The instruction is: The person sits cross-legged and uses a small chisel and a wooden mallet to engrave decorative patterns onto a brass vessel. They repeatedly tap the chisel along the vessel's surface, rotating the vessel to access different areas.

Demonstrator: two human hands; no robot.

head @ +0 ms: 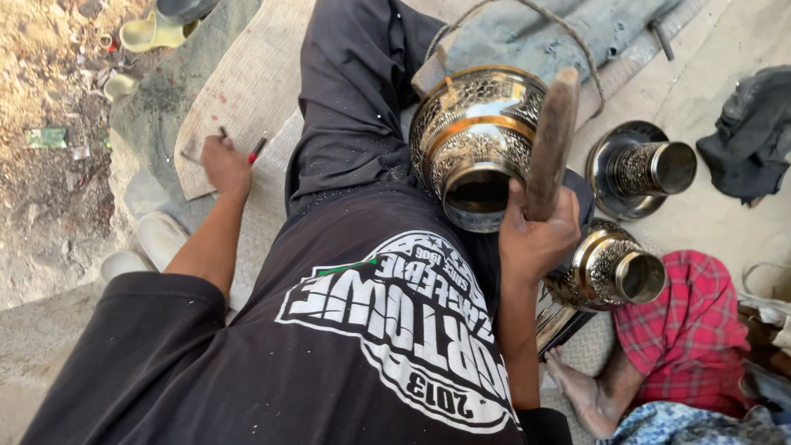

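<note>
Woven matting (247, 91) lies under the left hand (224, 165), fingers curled on a small red-tipped tool (257, 149) at ten o'clock. Right hand (535, 235) clamps a wooden mallet (550, 144), long axis upright, just right of the engraved brass vessel (474, 136), hands well apart.

Bright daylight – glare on ground, mostly sharp, edges stretched

Right hand (537, 233) grips wooden mallet (552, 142) beside engraved brass vessel (474, 136); left hand (225, 165) on mat (247, 91).

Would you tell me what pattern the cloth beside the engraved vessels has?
The cloth is red plaid, clearest in the head view.
</note>
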